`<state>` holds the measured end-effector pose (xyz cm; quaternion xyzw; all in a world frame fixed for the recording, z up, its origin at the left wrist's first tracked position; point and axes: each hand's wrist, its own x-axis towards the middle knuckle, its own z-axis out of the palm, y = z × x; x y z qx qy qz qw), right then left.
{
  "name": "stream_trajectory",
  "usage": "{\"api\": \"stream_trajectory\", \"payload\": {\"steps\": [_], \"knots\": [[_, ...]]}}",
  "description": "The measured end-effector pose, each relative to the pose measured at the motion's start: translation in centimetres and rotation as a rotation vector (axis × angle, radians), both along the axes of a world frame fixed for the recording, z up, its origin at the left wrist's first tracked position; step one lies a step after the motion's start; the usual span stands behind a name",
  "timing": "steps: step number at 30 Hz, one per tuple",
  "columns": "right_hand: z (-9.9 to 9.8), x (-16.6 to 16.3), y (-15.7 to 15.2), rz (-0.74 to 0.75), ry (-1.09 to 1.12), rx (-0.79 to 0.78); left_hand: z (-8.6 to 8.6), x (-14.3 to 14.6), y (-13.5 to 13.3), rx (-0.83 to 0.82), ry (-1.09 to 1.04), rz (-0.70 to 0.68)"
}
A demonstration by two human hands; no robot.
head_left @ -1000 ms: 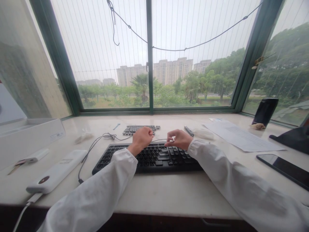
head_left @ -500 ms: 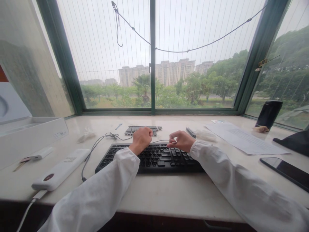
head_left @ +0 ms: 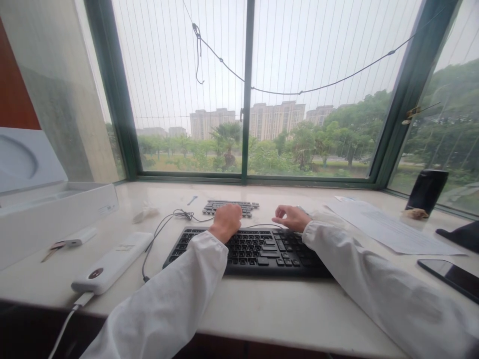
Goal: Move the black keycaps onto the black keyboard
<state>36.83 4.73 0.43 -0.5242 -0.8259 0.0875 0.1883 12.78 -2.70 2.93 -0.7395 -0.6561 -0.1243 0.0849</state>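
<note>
At the far left an open white box sits on the pale window ledge; what lies inside it cannot be made out. Just in front of it lie a small white adapter and a long white power bank with a cable leaving its near end.

The left hand, reaching out of a white sleeve, is curled into a loose fist over the top rows of the black keyboard, knuckles up; whether it pinches anything cannot be told. A thin black cable loops from the ledge toward the keyboard's far edge. Beyond the fist lies a cluster of loose dark keycaps.

The right hand hovers over the keyboard's upper right rows, palm down, fingers bent and part open, thumb and forefinger near a thin wire; a hold on it is not clear.

Further right lie a printed paper sheet, a dark cup by the window frame, and a black phone flat on the ledge.
</note>
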Motion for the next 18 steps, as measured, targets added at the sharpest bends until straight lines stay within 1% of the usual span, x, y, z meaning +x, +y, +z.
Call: {"api": "stream_trajectory", "payload": {"steps": [3,6,10,14,18], "knots": [[0.7,-1.1,2.4,-0.031,-0.082,-0.049,-0.1,-0.2,0.1,0.006,0.008,-0.007],[1.3,-2.7,5.2,-0.063,-0.116,-0.047,-0.2,-0.3,0.2,0.013,0.011,-0.016],[1.1,-4.9,8.4,-0.088,-0.159,-0.034,-0.3,-0.5,0.4,0.026,0.013,-0.020],[0.7,-6.3,10.5,-0.087,-0.204,-0.030,-0.3,-0.5,0.5,0.039,0.014,-0.032],[0.3,-6.5,11.6,-0.066,-0.234,-0.036,-0.3,-0.4,0.5,0.045,0.007,-0.054]]}}
